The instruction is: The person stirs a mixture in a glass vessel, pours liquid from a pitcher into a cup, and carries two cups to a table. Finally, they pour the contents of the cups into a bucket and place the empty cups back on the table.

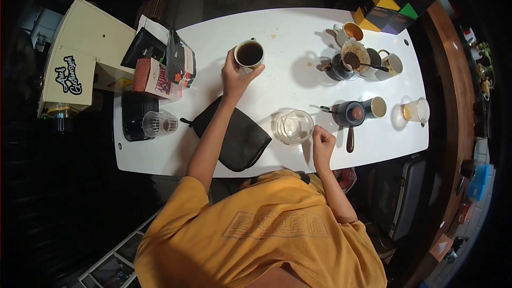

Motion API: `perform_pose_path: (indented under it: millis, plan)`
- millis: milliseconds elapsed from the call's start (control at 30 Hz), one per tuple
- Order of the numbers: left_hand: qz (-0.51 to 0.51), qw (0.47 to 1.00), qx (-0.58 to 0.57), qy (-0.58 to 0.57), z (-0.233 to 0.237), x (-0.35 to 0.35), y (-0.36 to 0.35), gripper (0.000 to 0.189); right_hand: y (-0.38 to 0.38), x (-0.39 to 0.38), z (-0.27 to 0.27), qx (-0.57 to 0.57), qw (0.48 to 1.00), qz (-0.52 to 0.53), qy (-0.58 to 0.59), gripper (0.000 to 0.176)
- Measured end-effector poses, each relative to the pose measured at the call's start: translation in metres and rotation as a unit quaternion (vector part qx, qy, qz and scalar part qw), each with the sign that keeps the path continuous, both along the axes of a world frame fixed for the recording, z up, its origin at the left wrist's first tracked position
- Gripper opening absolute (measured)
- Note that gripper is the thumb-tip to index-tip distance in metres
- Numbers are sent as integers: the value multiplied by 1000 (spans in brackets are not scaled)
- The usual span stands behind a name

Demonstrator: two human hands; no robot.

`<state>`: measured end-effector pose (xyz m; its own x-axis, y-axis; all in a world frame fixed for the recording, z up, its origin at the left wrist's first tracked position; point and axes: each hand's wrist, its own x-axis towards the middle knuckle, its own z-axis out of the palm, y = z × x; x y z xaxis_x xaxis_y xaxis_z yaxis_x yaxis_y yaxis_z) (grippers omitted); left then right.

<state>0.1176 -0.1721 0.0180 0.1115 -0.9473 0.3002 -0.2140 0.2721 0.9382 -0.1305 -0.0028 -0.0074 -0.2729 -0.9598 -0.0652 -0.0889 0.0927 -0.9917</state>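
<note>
My left hand (240, 77) is wrapped round a cup (249, 55) of dark coffee, over the far middle of the white table. Close to the table's near edge is a clear glass server (293, 127). My right hand (323, 143) is closed at the server's right side, where its handle appears to be; the fingers hide the grip itself. A black zippered pouch (229, 136) lies flat beneath my left forearm.
On the right stand a dripper with used coffee grounds (352, 56), several mugs (392, 65), a dark long-handled pot (350, 113) and a glass jug (416, 111). To the left are a grinder (69, 58), coffee bags (180, 58) and a clear plastic cup (160, 124). Coloured boxes (392, 5) sit at the back right.
</note>
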Motion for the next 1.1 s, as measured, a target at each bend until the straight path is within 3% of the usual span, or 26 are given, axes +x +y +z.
perform_pose_path:
  millis: [167,400,700,1100]
  plan:
    - [38,998,-57,0,-18,9,-32,63,-7,-2,-7,9,1000,2,2,41]
    - [29,997,-50,42,-27,18,-61,60,-12,-3,-8,16,1000,12,11,41]
    - [65,998,-7,3,-33,23,-81,60,-14,3,-5,-16,998,22,63,40]
    - [75,997,12,0,-38,20,-86,60,-15,1,4,0,997,27,76,20]
